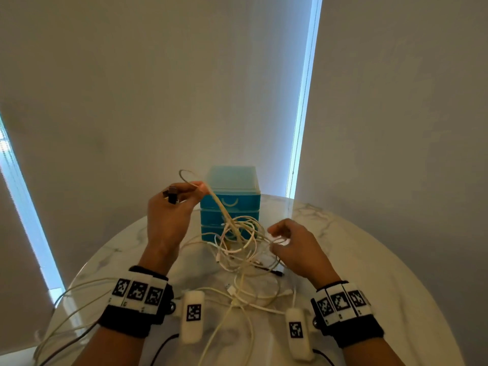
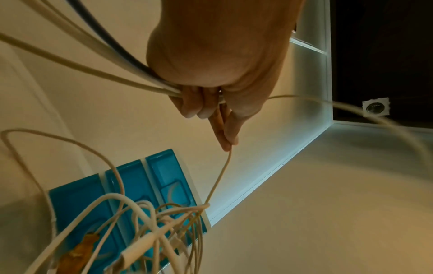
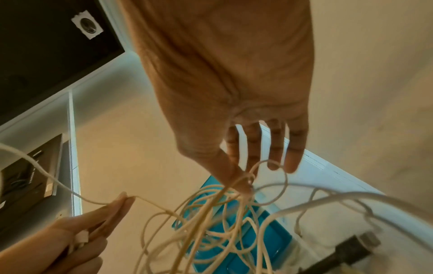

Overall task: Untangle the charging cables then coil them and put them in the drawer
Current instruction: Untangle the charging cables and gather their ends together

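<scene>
No legible text, brand or number is present; the wristbands (image 1: 137, 291) carry only black-and-white coded marker squares.

A round white marble table (image 1: 369, 260) fills the lower half of the head view. Behind it, from nine to three o'clock, hang grey roller blinds (image 1: 158, 88), with bright daylight strips at nine (image 1: 23, 207) and one o'clock (image 1: 303, 101). The left wrist view shows a taped round fitting (image 2: 376, 107) on the dark ceiling at three o'clock.

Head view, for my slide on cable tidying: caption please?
Left hand lifts one cable while right hand pinches the tangled cables before blue drawers.
</scene>
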Available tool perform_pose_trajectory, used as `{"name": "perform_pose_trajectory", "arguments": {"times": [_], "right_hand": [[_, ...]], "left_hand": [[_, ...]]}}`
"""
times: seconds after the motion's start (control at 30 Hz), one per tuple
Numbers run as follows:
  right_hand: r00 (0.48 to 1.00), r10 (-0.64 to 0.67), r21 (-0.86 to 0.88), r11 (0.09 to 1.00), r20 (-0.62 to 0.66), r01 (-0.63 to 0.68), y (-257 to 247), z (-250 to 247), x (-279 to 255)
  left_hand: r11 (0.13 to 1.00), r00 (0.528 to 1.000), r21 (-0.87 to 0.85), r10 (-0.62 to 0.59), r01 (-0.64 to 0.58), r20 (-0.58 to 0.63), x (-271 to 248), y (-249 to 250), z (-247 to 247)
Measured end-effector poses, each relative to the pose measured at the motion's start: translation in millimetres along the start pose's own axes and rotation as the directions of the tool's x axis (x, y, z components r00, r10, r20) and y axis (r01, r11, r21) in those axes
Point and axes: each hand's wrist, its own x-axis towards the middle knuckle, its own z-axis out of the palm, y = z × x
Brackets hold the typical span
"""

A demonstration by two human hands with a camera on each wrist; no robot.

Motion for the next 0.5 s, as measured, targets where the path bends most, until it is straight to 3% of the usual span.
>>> {"name": "perform_pose_trajectory", "arguments": {"times": [0.13, 0.23, 0.37, 0.5], "right_hand": [[0.969, -0.170, 0.173, 0.964, -0.178, 0.201, -25, 4, -5], [0.976, -0.211, 0.247, 0.944, -0.054, 0.218, -39, 17, -9], [0.982, -0.188, 0.302, 0.935, -0.023, 0.187, -41, 25, -9], [0.982, -0.034, 0.521, 0.844, -0.187, 0.129, -43, 7, -7]], "left_hand": [[0.999, 0.998, -0.004, -0.033, 0.033, 0.059, -9, 4, 7], [1.000, 0.980, -0.012, -0.003, 0.006, 0.198, -18, 9, 16], [0.999, 0.940, 0.033, 0.029, -0.042, 0.340, -24, 12, 20], [0.991, 0.922, 0.132, -0.024, -0.029, 0.387, -18, 12, 12]]}}
